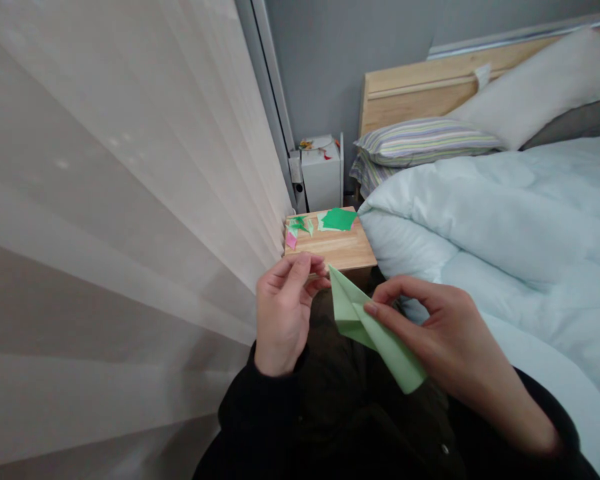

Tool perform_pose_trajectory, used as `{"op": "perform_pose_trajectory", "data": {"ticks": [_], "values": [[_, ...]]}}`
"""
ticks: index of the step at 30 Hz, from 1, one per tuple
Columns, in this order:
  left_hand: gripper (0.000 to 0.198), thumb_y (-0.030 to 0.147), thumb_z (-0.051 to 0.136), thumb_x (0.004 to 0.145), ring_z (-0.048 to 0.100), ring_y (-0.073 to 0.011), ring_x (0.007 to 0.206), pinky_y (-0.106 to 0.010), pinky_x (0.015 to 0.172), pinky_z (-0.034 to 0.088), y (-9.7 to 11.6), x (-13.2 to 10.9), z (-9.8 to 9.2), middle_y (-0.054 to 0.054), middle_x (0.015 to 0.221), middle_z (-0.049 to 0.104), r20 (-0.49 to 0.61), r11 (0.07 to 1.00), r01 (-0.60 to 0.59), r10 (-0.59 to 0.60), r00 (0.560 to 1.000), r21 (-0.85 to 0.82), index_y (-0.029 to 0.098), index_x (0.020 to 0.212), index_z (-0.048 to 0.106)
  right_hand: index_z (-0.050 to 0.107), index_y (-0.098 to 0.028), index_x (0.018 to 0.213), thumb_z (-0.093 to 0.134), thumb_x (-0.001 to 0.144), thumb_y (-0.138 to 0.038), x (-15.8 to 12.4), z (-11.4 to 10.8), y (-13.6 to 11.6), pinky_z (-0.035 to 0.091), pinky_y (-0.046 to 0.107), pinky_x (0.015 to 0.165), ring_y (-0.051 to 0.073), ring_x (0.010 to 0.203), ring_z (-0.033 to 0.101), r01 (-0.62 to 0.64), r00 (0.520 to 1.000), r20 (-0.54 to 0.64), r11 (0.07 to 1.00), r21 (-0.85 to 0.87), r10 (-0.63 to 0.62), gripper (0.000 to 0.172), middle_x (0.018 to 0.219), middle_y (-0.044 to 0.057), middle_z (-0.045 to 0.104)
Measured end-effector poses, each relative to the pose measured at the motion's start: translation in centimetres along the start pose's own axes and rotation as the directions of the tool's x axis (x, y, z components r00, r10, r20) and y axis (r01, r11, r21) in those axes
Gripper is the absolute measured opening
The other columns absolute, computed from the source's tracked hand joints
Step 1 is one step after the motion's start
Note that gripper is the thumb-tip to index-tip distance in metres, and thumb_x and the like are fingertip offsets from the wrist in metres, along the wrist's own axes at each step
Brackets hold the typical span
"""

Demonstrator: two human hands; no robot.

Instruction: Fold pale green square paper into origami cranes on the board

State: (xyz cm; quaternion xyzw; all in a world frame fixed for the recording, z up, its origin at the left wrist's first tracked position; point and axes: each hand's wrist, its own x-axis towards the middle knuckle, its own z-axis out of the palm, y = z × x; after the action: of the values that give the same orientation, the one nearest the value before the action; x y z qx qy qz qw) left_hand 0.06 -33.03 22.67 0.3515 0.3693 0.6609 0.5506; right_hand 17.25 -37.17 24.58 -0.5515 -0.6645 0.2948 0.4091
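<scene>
Bedroom corner, viewed from above the hands. Sheer white curtain (145, 200) fills the left side, hanging in long slanting folds. Bed at right under a rumpled pale-blue quilt (510, 220); gray wall (325, 60) behind. Wooden headboard (405, 100) against the wall; in front of it, a plain white pillow (545, 87) leaning and a striped pillow (430, 140) lying flatter. White cabinet (323, 177) between curtain and bed, small colorful items on top, too small to identify. Nearer, a low wooden table (335, 247), its right edge close to the quilt.

Right hand (447, 327), dark sleeve: thumb and index pinching a folded light-green paper (380, 337) along its crease. Paper is held in the air before the body, nearer than the table; narrow point toward upper left, broad end toward lower right, a flap standing out beneath. Left hand (284, 313), also dark-sleeved: fingers loosely curled just beside the paper's point; cannot tell whether they touch it or are closed on anything.

On the table: dark-green paper (339, 219) at the far right, paler paper under it; green folded pieces (300, 224) at far left; small pink paper (291, 240) near the left edge.
</scene>
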Motion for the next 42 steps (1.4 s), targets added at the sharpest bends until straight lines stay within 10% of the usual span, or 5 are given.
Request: {"op": "perform_pose_trajectory", "data": {"ticks": [23, 42], "values": [[0.008, 0.028, 0.082, 0.084, 0.066, -0.0118, 0.077, -0.021, 0.072, 0.051, -1.4, -1.3, 0.0, -0.001, 0.082, 0.075, 0.215, 0.981, -0.063, 0.022, 0.976, 0.184, 0.021, 0.083, 0.080, 0.073, -0.022, 0.078, 0.068, 0.092, -0.026, 0.7, 0.6, 0.2, 0.049, 0.023, 0.070, 0.014, 0.073, 0.067, 0.037, 0.998, 0.041, 0.996, 0.079, -0.041, 0.015, 0.077, -0.002, 0.075], [0.011, 0.026, 0.087, 0.075, 0.060, -0.0096, 0.067, -0.022, 0.069, 0.048, -1.7, -0.9, 0.4, 0.001, 0.075, 0.071, 0.111, 0.996, 0.015, -0.024, 0.993, 0.084, 0.020, 0.078, 0.078, 0.073, -0.021, 0.076, 0.068, 0.091, -0.025, 0.7, 0.5, 0.3, 0.048, 0.024, 0.068, 0.014, 0.070, 0.065, 0.033, 0.998, 0.058, 0.997, 0.073, -0.037, 0.016, 0.074, -0.002, 0.073]]}}
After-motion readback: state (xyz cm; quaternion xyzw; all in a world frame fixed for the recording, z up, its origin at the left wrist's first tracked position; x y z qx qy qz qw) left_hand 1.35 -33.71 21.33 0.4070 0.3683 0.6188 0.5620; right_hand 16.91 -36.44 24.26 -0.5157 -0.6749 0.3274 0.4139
